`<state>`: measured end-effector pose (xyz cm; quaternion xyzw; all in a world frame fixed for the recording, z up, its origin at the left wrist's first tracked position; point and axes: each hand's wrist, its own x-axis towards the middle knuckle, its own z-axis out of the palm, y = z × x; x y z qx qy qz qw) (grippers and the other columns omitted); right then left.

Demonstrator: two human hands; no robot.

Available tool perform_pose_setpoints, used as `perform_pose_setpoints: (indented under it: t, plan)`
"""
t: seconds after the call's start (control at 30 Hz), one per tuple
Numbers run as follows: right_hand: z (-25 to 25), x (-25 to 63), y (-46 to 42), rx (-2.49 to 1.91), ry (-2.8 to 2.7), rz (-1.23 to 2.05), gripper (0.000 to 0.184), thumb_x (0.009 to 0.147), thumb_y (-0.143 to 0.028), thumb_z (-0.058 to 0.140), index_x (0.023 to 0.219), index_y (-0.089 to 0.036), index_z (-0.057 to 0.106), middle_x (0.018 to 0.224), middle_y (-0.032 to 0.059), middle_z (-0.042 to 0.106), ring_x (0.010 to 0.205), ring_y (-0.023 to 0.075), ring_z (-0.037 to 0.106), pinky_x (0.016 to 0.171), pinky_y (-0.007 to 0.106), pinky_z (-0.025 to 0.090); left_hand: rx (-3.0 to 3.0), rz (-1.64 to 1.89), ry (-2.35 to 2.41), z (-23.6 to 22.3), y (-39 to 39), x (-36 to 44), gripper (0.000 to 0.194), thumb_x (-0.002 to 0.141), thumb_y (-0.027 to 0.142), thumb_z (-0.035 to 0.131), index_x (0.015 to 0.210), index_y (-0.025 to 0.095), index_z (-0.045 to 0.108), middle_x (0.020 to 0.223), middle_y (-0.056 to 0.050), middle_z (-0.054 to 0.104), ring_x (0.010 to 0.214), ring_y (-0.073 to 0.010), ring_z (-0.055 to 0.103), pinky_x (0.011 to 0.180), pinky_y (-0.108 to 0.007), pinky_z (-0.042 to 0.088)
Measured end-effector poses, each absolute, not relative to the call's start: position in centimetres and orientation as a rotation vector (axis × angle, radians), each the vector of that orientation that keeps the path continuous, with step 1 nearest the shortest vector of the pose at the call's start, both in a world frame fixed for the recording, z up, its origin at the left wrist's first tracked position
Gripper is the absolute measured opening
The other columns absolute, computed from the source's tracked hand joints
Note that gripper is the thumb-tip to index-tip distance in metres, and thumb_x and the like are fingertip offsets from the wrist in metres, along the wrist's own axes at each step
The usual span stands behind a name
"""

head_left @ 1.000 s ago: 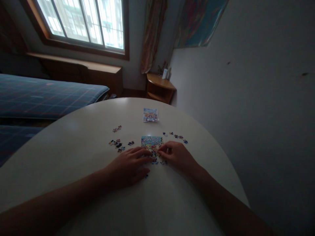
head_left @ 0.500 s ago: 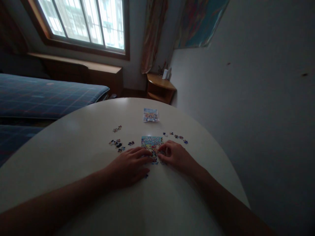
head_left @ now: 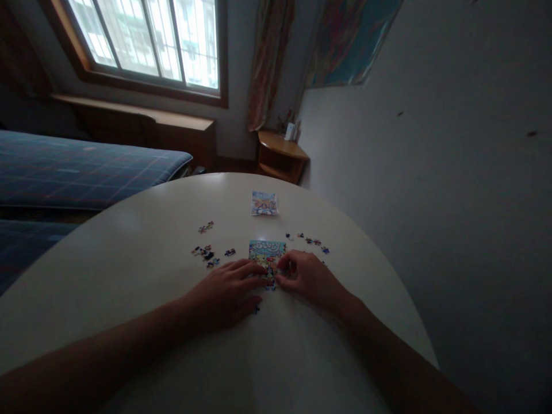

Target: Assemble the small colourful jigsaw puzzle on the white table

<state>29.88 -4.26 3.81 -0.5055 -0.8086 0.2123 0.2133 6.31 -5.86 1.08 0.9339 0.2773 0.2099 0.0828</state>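
Observation:
A partly joined jigsaw puzzle [head_left: 267,248] with a light blue top edge lies flat on the white table. My left hand [head_left: 233,290] rests on its left side, fingers stretched out and apart, fingertips on the joined pieces. At the puzzle's right edge is my right hand [head_left: 308,276], its thumb and index finger curled toward each other; whatever lies between them is hidden. A loose puzzle piece [head_left: 257,309] sits by my left thumb. Several loose pieces [head_left: 207,254] are heaped to the left, and more pieces [head_left: 317,241] lie beyond my right hand.
A small printed picture sheet [head_left: 264,204] lies beyond the puzzle on the round white table [head_left: 142,253]. A bed with a blue plaid mattress [head_left: 95,175] stands at the left. A wooden corner cabinet [head_left: 282,144] is behind the table, and a wall runs along the right.
My right thumb has shifted slightly down along the puzzle's right edge, covering the pieces at its lower right corner. My left hand has stayed in place.

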Motion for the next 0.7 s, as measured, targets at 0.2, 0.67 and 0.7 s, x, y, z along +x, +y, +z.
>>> perform_pose_setpoints:
  t: [0.2, 0.67, 0.7]
  plan:
    - [3.5, 30.3, -3.7, -1.353, -2.127, 0.792, 0.019, 0.079, -0.024, 0.07, 0.097, -0.019, 0.071, 0.075, 0.0001, 0.069, 0.065, 0.0132, 0.06, 0.061, 0.024, 0.044, 2.794, 0.647, 0.832, 1.0, -5.9, 6.4, 0.037, 0.091, 0.022, 0.055, 0.128, 0.024, 0.056, 0.13, -0.009, 0.059, 0.118, -0.0262, 0.056, 0.1, -0.048, 0.05]
    - [1.4, 30.6, -1.2, -1.385, -2.019, 0.668, 0.017, 0.086, -0.028, 0.064, 0.094, -0.02, 0.076, 0.085, 0.0045, 0.076, 0.071, 0.0164, 0.067, 0.068, 0.028, 0.05, 2.786, 0.653, 0.858, 0.6, -5.8, 6.4, 0.035, 0.091, 0.025, 0.056, 0.127, 0.024, 0.058, 0.129, -0.008, 0.059, 0.119, -0.0257, 0.055, 0.101, -0.046, 0.05]
    - [1.5, 30.6, -1.2, -1.387, -2.026, 0.665, 0.017, 0.085, -0.028, 0.064, 0.094, -0.02, 0.076, 0.086, 0.0048, 0.076, 0.072, 0.0164, 0.067, 0.069, 0.028, 0.05, 2.787, 0.648, 0.861, 0.6, -5.8, 6.5, 0.035, 0.091, 0.025, 0.056, 0.126, 0.024, 0.058, 0.129, -0.008, 0.059, 0.118, -0.0257, 0.055, 0.1, -0.046, 0.05]
